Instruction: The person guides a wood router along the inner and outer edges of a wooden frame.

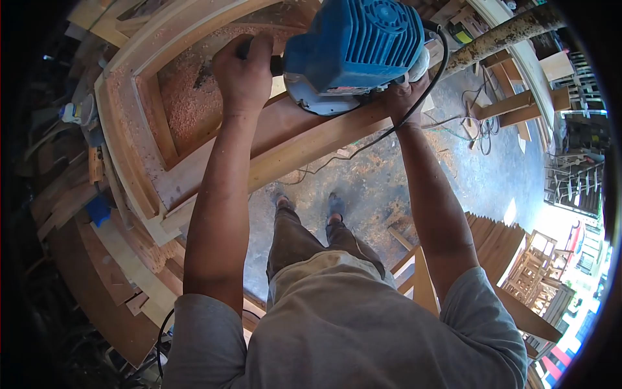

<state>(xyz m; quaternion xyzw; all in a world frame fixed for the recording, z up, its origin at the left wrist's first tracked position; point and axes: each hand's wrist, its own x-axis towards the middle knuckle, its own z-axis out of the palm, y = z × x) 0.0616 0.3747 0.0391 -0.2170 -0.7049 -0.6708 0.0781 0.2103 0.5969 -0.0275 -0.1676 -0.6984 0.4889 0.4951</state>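
Note:
A blue router (363, 48) with a vented motor housing stands on a wooden frame (214, 170), near the top of the view. My left hand (245, 76) is closed around the black side handle on its left. On the other side, my right hand (407, 100) is closed at the router's right side, its fingers partly hidden by the housing and the cord. The router's round metal base (311, 97) rests on the frame's near rail. Its cutting bit is out of sight. Reddish wood shavings (194, 97) lie inside the frame.
The black power cord (414, 110) loops past my right wrist toward the floor. Stacked boards (129, 272) fill the left side. Cut wood pieces (495, 240) stand at the lower right, and loose cables (476, 133) lie on the dusty floor. A rusty pole (499, 42) crosses the upper right.

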